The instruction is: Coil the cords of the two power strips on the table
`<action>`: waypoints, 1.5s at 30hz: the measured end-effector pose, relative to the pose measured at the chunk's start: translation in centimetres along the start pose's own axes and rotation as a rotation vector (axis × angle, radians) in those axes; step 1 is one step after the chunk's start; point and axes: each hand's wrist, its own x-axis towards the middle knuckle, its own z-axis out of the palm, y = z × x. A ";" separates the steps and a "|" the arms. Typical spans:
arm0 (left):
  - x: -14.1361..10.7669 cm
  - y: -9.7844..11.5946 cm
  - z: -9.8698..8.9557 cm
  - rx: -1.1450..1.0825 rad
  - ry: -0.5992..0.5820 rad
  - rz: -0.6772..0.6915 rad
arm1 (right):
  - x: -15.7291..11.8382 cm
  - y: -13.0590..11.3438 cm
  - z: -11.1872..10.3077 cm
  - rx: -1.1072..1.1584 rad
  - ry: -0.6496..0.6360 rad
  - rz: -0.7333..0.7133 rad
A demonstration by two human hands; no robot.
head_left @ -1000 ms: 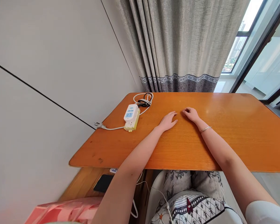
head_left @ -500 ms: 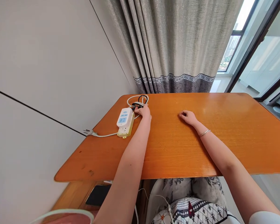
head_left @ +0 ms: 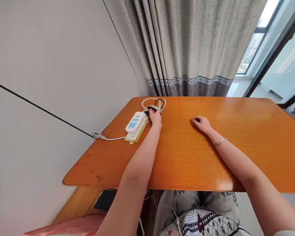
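Left hand point(head_left: 155, 115): narrow, fingers closed on the near side of the bundled black and white cables point(head_left: 155, 107). Fingertips partly hidden by cable, so exact grip depth can't be told. Palm side faces down, forearm reaches in across the near edge of the orange-brown wooden surface point(head_left: 186, 157).

Cable bundle is on the far left part of the surface, beside the strip. White loops spread on the far side of it, with a smaller black loop among them.

White rounded-oblong adapter with light-blue panels point(head_left: 135, 122) sits on top of the cream-yellow rectangular power strip point(head_left: 135, 136). Strip lies at a slant, left of the left forearm, not touching it. One socket face shows at the near end, past the adapter. White cord point(head_left: 116, 139) runs left from that end to the white plug with metal prongs point(head_left: 99, 135) at the surface's left edge, prongs towards the pale grey wall point(head_left: 44, 82).

Right hand point(head_left: 202, 124): empty, narrow, loosely curled, thumb close to index finger. Resting on the surface well apart from the cables, right of centre. Thin metal bangle point(head_left: 220, 141) on that wrist.

Below the near edge, left: flat black slab point(head_left: 105, 200) on a light wooden shelf point(head_left: 77, 203), pink item point(head_left: 71, 226) nearer the camera. Thin white cable point(head_left: 170, 207) hangs by the person's patterned clothing. Grey curtain with a patterned band point(head_left: 199, 49) behind the far edge, window point(head_left: 252, 49) to its right.
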 end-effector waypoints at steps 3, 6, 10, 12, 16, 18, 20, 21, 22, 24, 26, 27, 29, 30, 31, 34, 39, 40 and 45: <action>-2.7 0.1 1.7 0.101 -0.152 -0.056 | -0.2 -0.2 0.5 0.035 0.064 -0.032; -6.5 0.1 3.2 0.158 -0.332 -0.065 | -0.6 -0.8 1.2 0.055 0.147 -0.077; -11.5 0.2 3.5 0.228 -0.586 -0.034 | -1.7 -1.4 2.0 0.009 0.211 -0.152; -13.1 0.3 3.1 0.266 -0.707 -0.009 | -2.2 -1.5 2.1 -0.031 0.174 -0.176; -14.3 0.3 2.2 0.302 -0.771 0.019 | -2.5 -1.3 2.0 -0.085 0.140 -0.221; -14.3 0.2 1.9 0.317 -0.787 0.036 | -2.5 -1.3 2.0 -0.090 0.169 -0.214; -14.4 0.1 1.8 0.320 -0.810 0.041 | -2.4 -1.3 2.0 -0.102 0.205 -0.199; -14.4 0.1 1.7 0.315 -0.825 0.034 | -2.4 -1.4 2.0 -0.116 0.222 -0.188; -14.5 0.2 1.7 0.304 -0.842 0.017 | -2.3 -1.4 1.9 -0.136 0.237 -0.175; -14.7 0.3 1.8 0.261 -0.869 -0.041 | -2.3 -1.6 1.6 -0.188 0.259 -0.153; -15.0 0.3 1.9 0.181 -0.883 -0.102 | -2.3 -1.7 1.1 -0.245 0.266 -0.155; -15.1 0.3 2.0 0.136 -0.887 -0.118 | -2.3 -1.9 0.8 -0.275 0.266 -0.166; -15.3 0.3 2.1 0.060 -0.884 -0.106 | -2.4 -2.2 0.1 -0.343 0.256 -0.184; -15.4 0.3 2.1 0.039 -0.876 -0.085 | -2.4 -2.4 -0.2 -0.383 0.247 -0.187; -15.5 0.3 2.1 0.032 -0.865 -0.064 | -2.4 -2.6 -0.5 -0.423 0.236 -0.185; -15.5 0.4 1.9 0.042 -0.840 -0.034 | -2.4 -3.3 -1.1 -0.520 0.197 -0.179; -15.3 0.5 1.7 0.051 -0.837 -0.024 | -2.4 -4.1 -1.8 -0.620 0.155 -0.193; -15.3 0.5 1.6 0.057 -0.833 -0.012 | -2.5 -4.2 -1.9 -0.633 0.146 -0.195; -15.6 0.3 1.6 0.089 -0.821 0.055 | -2.6 -4.2 -1.9 -0.644 0.127 -0.203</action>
